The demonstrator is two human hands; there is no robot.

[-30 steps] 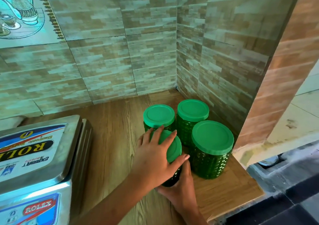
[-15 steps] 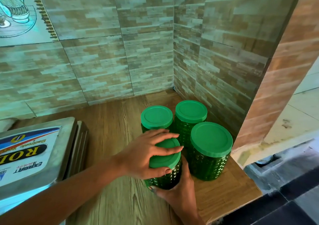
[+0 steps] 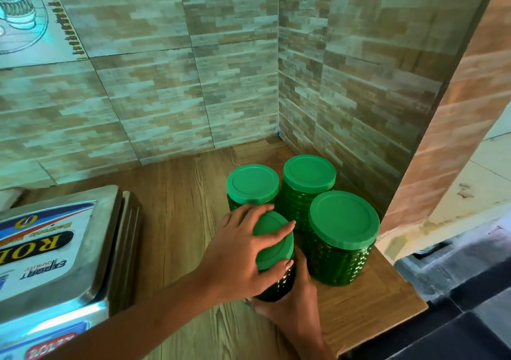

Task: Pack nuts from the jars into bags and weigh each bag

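Note:
Several dark green studded jars with green lids stand in the right corner of the wooden counter [image 3: 179, 221]. My left hand [image 3: 243, 252] lies over the nearest jar's lid [image 3: 273, 243], fingers and thumb curled round its rim. My right hand [image 3: 293, 301] wraps the body of that jar [image 3: 279, 285] from below and the right. Three other jars stand close behind: one at back left [image 3: 253, 184], one at back right [image 3: 309, 174], one at the right [image 3: 344, 221]. Their contents are hidden. No bags are in view.
A steel weighing scale [image 3: 63, 249] with a printed label sits at the left, near the front edge. Tiled walls close the back and right side of the counter. The counter's edge drops off at the lower right, toward a dark floor.
My left hand has turned on the lid, its fingers swinging from pointing up to pointing right. My right hand stays round the jar. The camera has drifted slightly right.

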